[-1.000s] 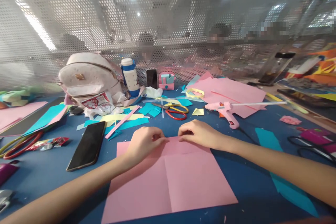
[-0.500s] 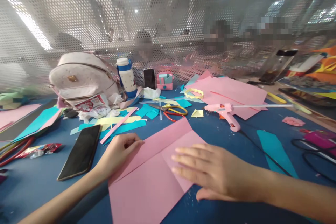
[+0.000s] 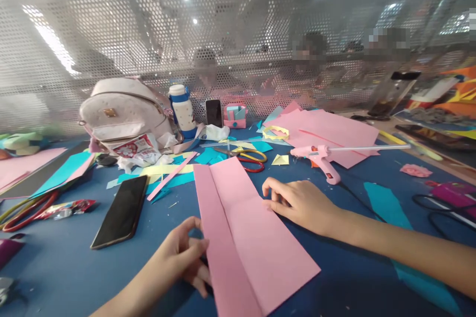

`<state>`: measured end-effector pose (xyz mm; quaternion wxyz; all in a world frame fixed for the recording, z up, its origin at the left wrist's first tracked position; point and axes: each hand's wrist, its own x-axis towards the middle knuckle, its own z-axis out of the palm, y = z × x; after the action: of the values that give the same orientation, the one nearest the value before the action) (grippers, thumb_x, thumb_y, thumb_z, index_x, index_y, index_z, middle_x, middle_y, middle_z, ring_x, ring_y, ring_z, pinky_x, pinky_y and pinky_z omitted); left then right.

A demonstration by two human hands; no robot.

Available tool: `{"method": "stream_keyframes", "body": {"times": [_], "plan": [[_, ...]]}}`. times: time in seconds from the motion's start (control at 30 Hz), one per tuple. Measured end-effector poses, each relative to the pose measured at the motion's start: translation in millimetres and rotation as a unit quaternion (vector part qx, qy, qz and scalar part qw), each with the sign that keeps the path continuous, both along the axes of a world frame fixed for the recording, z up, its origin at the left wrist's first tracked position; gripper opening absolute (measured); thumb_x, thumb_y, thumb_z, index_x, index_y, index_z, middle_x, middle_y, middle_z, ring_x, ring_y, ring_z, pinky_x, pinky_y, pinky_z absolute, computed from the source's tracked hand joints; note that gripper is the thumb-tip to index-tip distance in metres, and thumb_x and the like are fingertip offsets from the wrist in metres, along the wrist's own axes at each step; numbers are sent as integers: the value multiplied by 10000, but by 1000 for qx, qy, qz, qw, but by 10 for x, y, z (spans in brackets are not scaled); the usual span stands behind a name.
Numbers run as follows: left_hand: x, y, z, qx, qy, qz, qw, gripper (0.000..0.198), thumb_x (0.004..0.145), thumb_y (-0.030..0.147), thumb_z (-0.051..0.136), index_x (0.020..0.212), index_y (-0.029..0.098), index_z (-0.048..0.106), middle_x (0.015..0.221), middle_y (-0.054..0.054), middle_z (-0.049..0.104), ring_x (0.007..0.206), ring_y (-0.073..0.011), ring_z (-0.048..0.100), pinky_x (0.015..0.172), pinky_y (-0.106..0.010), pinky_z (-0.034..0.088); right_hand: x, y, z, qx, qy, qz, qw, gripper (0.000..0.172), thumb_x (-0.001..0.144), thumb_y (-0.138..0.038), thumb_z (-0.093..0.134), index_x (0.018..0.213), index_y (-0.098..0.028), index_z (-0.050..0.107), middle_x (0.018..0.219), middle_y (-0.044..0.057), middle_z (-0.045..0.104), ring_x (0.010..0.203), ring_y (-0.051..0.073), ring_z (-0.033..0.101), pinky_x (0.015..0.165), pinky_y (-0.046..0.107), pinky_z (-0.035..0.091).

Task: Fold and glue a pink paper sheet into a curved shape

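With twelve pointing away from the person, the blue table (image 3: 63, 272) bears the paper (image 3: 264, 247) at six o'clock in view, its long sides running from about eleven to five. The sheet looks light and fairly stiff, likely to slide easily and to crease or bend if pressed hard. A narrow flap (image 3: 217, 223) lies folded over along its nine o'clock side; that doubled edge should be the firmest hold, while the single layer towards three o'clock would best be pressed flat-handed.

The left hand (image 3: 184, 255) reaches in from seven o'clock, thumb over the flap's outer edge and fingers partly beneath, in what seems a light pinch. The right hand (image 3: 297, 203), at the paper's two o'clock, has curled fingers, its thumb tip by the edge; I cannot tell whether it grips.
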<state>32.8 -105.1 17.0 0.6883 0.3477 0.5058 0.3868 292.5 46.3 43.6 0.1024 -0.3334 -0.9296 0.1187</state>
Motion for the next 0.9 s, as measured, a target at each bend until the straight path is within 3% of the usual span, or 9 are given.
{"method": "stream_keyframes", "body": {"times": [0.13,0.33,0.43,0.5,0.57,0.63,0.7,0.73,0.9], "plan": [[278,-102,105,-36,-71,-57,995,433,869,470,662,1106,205,414,974,-123,736,745,-229,760,515,-188,531,-25,59,-11,-160,50,-20,986,253,909,-400,565,1110,-254,514,815,-46,677,688,148,603,608,259,383],[624,-122,-21,-75,-160,-139,974,430,798,497,730,901,144,508,927,-185,749,550,-105,699,446,-94,423,-52,106,-149,-322,141,23,936,427,804,-350,665,1162,-199,489,867,-16,597,656,114,540,567,229,412],[752,-147,58,-3,-122,-190,974,454,811,529,708,916,99,607,934,-202,749,682,-123,733,533,-98,459,-85,126,-100,-318,125,29,939,353,771,-307,688,1089,-185,593,820,-14,615,671,118,544,600,235,416],[758,-146,207,133,-24,-219,966,414,908,500,601,948,91,652,979,-202,747,857,-173,742,675,-160,529,-100,160,-2,-284,106,29,953,268,778,-288,673,1028,-191,664,803,-4,641,694,131,562,615,243,412],[696,-108,359,337,124,-245,901,340,1012,371,440,1041,118,665,981,-155,755,870,-173,740,741,-216,561,-109,220,119,-228,90,32,969,224,793,-284,658,995,-200,708,802,6,662,703,141,575,615,250,402],[597,-38,436,556,315,-236,732,303,1029,235,388,1215,155,612,1214,-125,691,1100,-207,669,932,-311,534,-121,296,232,-165,87,41,982,215,802,-276,654,993,-208,725,841,15,680,708,143,578,616,254,392],[506,39,410,622,463,-223,590,331,1025,165,362,1289,141,559,1354,-102,604,1236,-265,583,1030,-434,486,-142,365,318,-108,85,51,989,192,817,-264,646,983,-217,732,888,16,688,723,141,576,627,258,385],[473,73,366,616,508,-245,549,343,1021,164,364,1317,133,535,1387,-90,576,1256,-272,566,1041,-460,480,-156,389,349,-82,84,52,992,177,826,-255,640,974,-223,731,897,12,689,731,139,574,631,258,380],[437,162,134,527,586,-331,518,407,1030,245,340,1407,135,445,1474,-70,482,1291,-236,538,1071,-462,464,-244,356,398,43,72,37,996,128,868,-235,605,949,-249,703,907,-20,673,710,115,559,589,253,321]]}}
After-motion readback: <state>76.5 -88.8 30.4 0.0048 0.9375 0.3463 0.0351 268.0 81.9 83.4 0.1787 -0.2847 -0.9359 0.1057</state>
